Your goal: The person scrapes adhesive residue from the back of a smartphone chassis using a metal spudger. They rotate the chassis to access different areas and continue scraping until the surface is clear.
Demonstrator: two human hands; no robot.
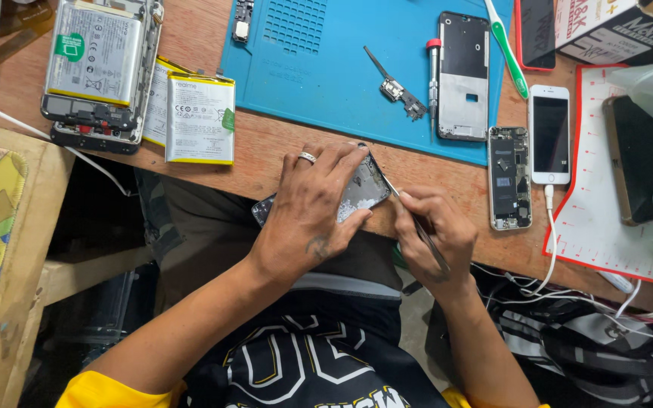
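My left hand, a ring on one finger, lies over an opened phone and holds it at the near edge of the wooden bench. My right hand grips metal tweezers, whose tips touch the phone's right edge. Much of the phone is hidden under my left hand.
A blue work mat carries a small flex part, a screwdriver and a phone frame. Batteries and an open phone lie at left. A bare phone chassis, a white phone on a cable and a toothbrush sit right.
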